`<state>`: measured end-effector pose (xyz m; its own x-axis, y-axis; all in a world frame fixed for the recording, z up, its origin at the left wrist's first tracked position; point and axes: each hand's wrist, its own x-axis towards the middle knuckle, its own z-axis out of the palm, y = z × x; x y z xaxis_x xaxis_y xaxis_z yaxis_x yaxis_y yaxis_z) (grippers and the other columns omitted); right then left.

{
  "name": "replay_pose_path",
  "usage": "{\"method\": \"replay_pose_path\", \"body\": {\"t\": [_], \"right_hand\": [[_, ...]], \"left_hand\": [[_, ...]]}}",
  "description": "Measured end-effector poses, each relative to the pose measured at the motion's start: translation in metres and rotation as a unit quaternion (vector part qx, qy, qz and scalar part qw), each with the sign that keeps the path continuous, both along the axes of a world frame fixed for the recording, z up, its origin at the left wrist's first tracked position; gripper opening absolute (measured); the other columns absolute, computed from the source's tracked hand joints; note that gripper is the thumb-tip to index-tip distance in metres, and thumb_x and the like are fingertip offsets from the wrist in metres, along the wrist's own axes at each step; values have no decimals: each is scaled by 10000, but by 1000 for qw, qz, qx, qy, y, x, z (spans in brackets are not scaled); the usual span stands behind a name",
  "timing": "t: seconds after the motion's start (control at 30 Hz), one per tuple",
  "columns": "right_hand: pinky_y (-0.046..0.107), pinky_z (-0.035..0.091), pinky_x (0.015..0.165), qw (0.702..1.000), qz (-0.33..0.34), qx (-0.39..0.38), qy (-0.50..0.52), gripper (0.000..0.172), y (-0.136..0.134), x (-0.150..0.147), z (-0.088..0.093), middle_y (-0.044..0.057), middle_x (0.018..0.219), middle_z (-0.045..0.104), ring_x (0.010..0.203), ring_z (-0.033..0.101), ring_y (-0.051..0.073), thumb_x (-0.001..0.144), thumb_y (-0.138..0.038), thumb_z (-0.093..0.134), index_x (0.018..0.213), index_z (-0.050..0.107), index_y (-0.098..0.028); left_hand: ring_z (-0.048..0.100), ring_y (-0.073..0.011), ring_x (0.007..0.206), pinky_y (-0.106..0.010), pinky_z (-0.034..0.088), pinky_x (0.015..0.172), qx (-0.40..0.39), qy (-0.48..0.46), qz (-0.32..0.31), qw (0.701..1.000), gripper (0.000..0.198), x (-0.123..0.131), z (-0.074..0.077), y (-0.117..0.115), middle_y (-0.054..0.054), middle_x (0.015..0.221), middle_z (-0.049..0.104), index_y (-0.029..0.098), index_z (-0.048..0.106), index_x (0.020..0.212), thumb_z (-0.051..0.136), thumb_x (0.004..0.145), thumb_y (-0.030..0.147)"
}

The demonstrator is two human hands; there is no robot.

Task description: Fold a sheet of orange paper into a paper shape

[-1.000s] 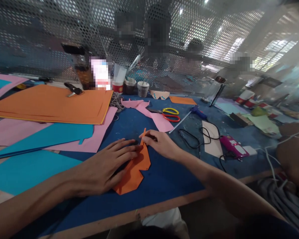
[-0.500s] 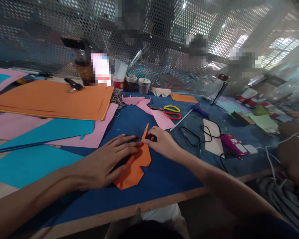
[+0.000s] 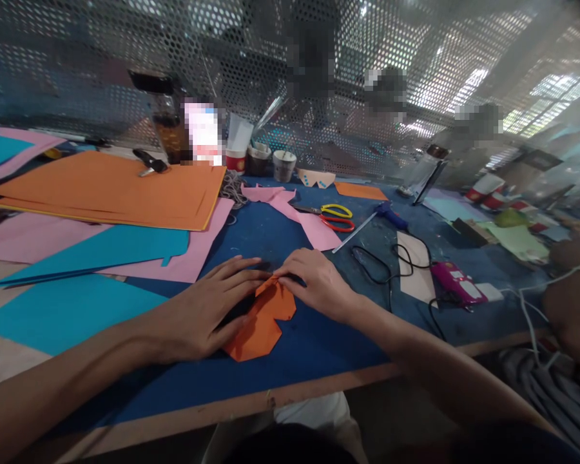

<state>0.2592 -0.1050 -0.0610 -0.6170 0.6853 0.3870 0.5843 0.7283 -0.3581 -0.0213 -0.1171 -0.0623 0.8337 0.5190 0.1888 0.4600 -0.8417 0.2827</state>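
An orange paper cutout (image 3: 257, 332) with notched, angled edges lies on the blue tabletop between my hands. My left hand (image 3: 215, 309) rests flat along its left side, fingers stretched out and apart, with the fingertips at the upper edge. At that edge, my right hand (image 3: 314, 281) pinches a folded part of the paper between thumb and fingers. The exact fold is partly hidden by the fingertips. Beyond my right hand lie a pink paper strip (image 3: 314, 232) and scissors (image 3: 337, 218) with yellow and red handles.
Orange sheets (image 3: 106, 190) with keys (image 3: 149, 162) on top and blue paper (image 3: 72, 316) lie at left. A glue gun (image 3: 391, 216), its black cord and a magenta device (image 3: 457, 283) are at right. Paper cups (image 3: 284, 166) stand before the perforated screen. Another person's arm (image 3: 573, 303) is far right.
The orange strip that stuck up at the top of the cutout is now folded down under my right fingers. My left hand stays on the paper. The view has shifted slightly.
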Motion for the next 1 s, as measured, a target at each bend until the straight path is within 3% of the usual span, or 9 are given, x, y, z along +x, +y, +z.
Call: {"method": "replay_pose_path", "body": {"t": [0.23, 0.4, 0.53, 0.77, 0.87, 1.0], "right_hand": [[379, 471, 913, 996, 25, 61, -61, 153, -2, 4, 1, 79, 1095, 736, 1045, 656, 219, 1073, -227, 589, 1119, 731, -194], [378, 473, 899, 993, 32, 80, -82, 186, -4, 5, 4, 78, 1096, 732, 1028, 653, 221, 1080, -234, 571, 1138, 741, -188], [379, 481, 893, 994, 35, 71, -73, 181, -5, 5, 8, 86, 1093, 736, 1029, 662, 225, 1069, -223, 577, 1108, 750, -183], [361, 522, 931, 998, 8, -64, 23, 190, -3, 2, 11, 73, 1078, 729, 1036, 673, 207, 1033, -163, 577, 1053, 760, -209], [331, 532, 920, 985, -40, -140, 94, 200, 2, 1, 11, 58, 1071, 736, 1016, 688, 179, 1046, -156, 560, 1057, 754, -207], [321, 517, 929, 971, -109, -174, 124, 206, 7, 2, 13, 55, 1074, 748, 1016, 694, 170, 1045, -139, 564, 1058, 761, -195]], "left_hand": [[261, -353, 1615, -584, 346, 1278, -40, -27, 31, 998, 679, -1, 3, -3, -113, 1719, 363, 271, 265, 1642, 552, 1048, 428], [273, -332, 1612, -584, 304, 1304, -76, -30, 10, 997, 521, -2, 2, 2, -34, 1686, 432, 356, 474, 1545, 587, 1041, 420], [266, -337, 1616, -581, 344, 1288, -113, -31, 15, 993, 414, -2, 3, 5, -16, 1683, 438, 390, 606, 1452, 602, 1040, 420], [246, -337, 1629, -609, 354, 1278, -126, -38, 15, 991, 432, -1, 8, 3, 24, 1688, 448, 431, 611, 1470, 612, 1038, 431], [250, -336, 1629, -605, 348, 1283, -112, -44, 9, 993, 463, -3, 7, 3, 11, 1670, 477, 410, 598, 1491, 628, 1029, 407], [243, -317, 1633, -597, 366, 1277, -103, -28, 7, 994, 540, -4, 4, 3, -1, 1639, 520, 393, 509, 1564, 613, 1035, 382]]}}
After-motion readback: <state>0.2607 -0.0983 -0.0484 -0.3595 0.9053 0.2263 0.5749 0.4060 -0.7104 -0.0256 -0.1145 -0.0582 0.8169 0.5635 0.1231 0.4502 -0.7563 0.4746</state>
